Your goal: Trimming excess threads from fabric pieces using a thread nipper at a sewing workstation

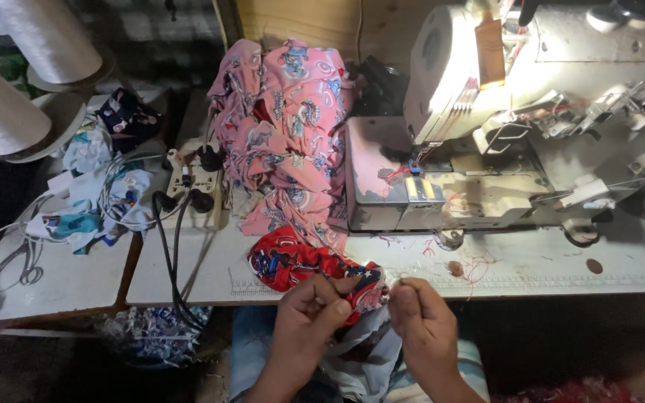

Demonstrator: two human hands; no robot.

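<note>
Observation, at the bench. Landmark taken as the sewing machine (pixel 531 127), lit by its own lamp, on the white table (pixel 531 272).

The red printed fabric piece (pixel 300 263) lay on the table edge, below and to the left of the sewing machine, spilling off the front edge toward the person's lap. Its long axis ran roughly left to right along the table edge, the right-hand end pointing toward the hands and drooping downward.

Left hand (pixel 309 313): fingers curled together and closed on the red fabric near its right end. Right hand (pixel 421 313): thumb and forefinger pressed together at the same corner, apparently pinching either the cloth edge or a thread; too small to tell which. The two hands sat just beside each other, below the machine.

Handling judgement: thin, light, limp cloth; no stiffness, would fold and slide under its own weight, not fragile. Best taken at a hem or corner with a pinch grip, both hands close together to keep the edge taut.

Other items: a heap of pink printed fabric (pixel 285 127) directly left of the machine; a power strip (pixel 195 179) further left; scissors (pixel 5 269) far left; white thread cones (pixel 16 75) far upper left.
</note>
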